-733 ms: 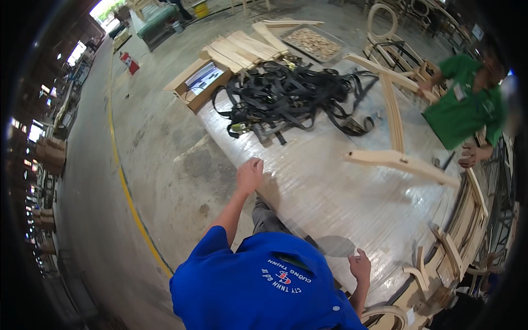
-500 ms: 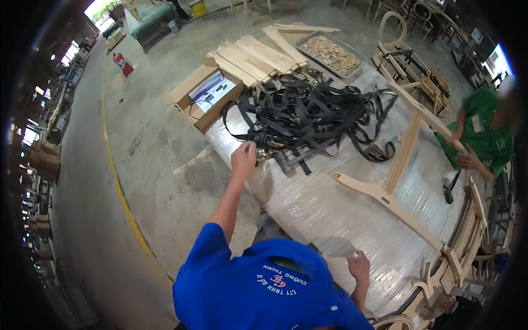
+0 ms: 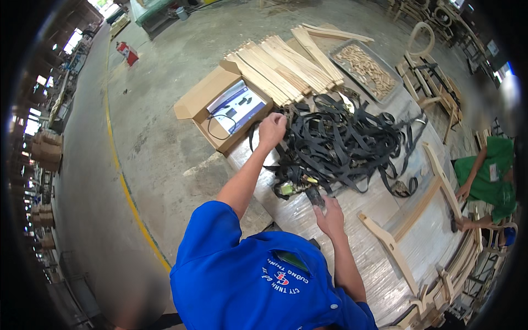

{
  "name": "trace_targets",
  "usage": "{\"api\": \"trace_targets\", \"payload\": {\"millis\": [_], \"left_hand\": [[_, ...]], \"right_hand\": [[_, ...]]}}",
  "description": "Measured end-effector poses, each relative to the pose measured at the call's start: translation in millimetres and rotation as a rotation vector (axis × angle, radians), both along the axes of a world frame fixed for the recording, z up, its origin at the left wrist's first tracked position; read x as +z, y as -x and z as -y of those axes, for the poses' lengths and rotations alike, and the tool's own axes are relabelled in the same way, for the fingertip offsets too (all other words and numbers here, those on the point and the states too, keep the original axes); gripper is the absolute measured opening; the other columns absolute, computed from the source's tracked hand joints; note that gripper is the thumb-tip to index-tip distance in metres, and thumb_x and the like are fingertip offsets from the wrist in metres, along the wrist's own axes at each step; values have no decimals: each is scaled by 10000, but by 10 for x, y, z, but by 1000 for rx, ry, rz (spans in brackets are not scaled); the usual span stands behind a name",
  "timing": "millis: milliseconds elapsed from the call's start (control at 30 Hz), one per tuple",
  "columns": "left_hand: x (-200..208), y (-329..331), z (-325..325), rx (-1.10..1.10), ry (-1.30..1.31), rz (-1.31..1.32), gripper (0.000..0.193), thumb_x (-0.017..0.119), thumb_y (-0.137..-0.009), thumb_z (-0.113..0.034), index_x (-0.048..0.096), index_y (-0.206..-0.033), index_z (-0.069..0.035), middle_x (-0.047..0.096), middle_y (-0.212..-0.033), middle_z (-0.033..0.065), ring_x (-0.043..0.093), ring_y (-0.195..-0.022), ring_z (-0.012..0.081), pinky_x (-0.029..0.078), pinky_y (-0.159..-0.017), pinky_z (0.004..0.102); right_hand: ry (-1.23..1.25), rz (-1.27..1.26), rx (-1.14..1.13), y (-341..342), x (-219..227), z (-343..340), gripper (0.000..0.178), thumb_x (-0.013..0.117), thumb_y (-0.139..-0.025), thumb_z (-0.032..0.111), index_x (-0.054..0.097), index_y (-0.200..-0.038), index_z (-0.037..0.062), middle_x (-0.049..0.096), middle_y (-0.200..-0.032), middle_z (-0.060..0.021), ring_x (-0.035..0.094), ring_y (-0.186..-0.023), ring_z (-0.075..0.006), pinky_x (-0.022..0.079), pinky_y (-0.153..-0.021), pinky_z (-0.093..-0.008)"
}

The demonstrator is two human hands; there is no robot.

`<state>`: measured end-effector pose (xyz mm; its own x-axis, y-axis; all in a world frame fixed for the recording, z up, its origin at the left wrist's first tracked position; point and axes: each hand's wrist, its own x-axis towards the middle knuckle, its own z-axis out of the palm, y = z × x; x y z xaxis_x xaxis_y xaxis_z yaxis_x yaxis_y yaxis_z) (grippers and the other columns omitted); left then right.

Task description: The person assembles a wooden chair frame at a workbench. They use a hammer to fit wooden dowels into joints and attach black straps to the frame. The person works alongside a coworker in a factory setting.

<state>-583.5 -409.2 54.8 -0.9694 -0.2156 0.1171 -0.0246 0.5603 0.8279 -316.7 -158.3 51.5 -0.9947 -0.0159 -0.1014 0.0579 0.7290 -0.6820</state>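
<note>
A tangled pile of black webbing straps (image 3: 344,140) with metal buckles lies on the plastic-covered table in front of me. My left hand (image 3: 273,131) is at the pile's left edge, beside an open cardboard box (image 3: 187,109). Its fingers are curled closed on a black strap, though the grip is partly hidden. My right hand (image 3: 331,217) is at the near edge of the pile. Between its thumb and fingers is the lower end of a short, dark strap end (image 3: 314,196). A small green piece (image 3: 286,190) lies among the straps between my hands.
Behind the straps lie pale wooden slats (image 3: 275,69) and a tray of small wooden dowels (image 3: 366,70). A wooden frame (image 3: 393,247) rests at the right, near a person in green (image 3: 487,170). A fire extinguisher (image 3: 127,53) stands on the floor to the left.
My left hand has moved forward to the strap pile beside the box. My right hand has reached forward from near my body to the near straps. The view has shifted, and the wooden frame sits differently.
</note>
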Motion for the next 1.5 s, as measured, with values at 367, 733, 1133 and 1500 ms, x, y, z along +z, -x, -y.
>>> {"api": "trace_targets", "payload": {"millis": [367,733,1133,1500], "left_hand": [[-43,-239,853,141,647,-75,335,723,-923,-252,690,-1195,-60,691,-1117,166,629,-1104,377,469,-942,503],[142,-489,987,25,595,71,136,621,-955,-155,695,-1007,-54,714,-957,209,694,-919,438,532,-798,565],[718,-1734,-134,-347,488,-65,166,627,-973,-172,668,-924,-20,700,-887,231,681,-850,470,519,-750,564],[1079,-2426,-186,-452,242,-65,277,643,-1042,-166,713,-1197,54,759,-1070,221,726,-929,356,570,-828,400]], "right_hand": [[-187,175,96,492,-53,62,536,783,-868,303,638,-1318,51,671,-1198,-205,623,-1096,-448,521,-935,-520],[-379,148,184,376,80,105,661,790,-874,332,563,-1418,34,665,-1241,-221,621,-1137,-426,524,-986,-502],[1110,620,-339,64,212,369,833,749,-959,548,411,-1580,108,611,-1387,-93,625,-1196,-230,569,-936,-420],[1582,334,-610,-44,286,159,634,870,-824,221,587,-1361,38,697,-1228,-102,680,-1103,-200,568,-940,-369]]}}
